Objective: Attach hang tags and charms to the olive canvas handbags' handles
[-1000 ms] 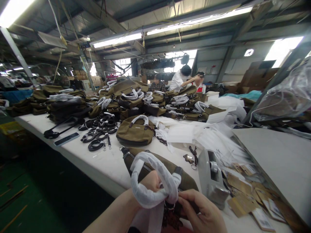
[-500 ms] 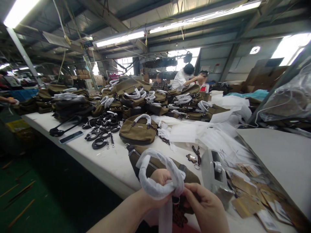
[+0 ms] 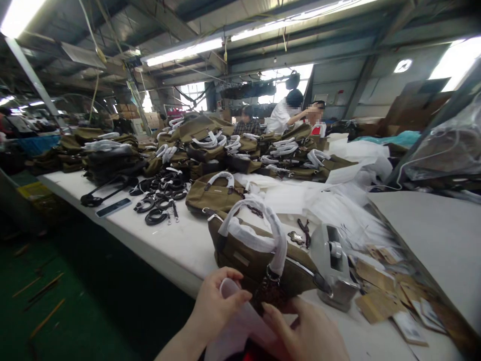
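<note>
Your bag (image 3: 233, 244) sits on the worktop (image 3: 182, 243) just beyond both hands, long axis slanting far-left to near-right. Your right hand (image 3: 310, 328) is nearer its dark charm (image 3: 269, 292), fingers bent, though I can't tell what they grip. Your left hand (image 3: 218, 301) pinches a curled, translucent sheet (image 3: 233, 323). Olive fabric, shiny zip (image 3: 301, 266), looped handles (image 3: 280, 240) (wrapped in crinkly white stuff, btw).
</note>
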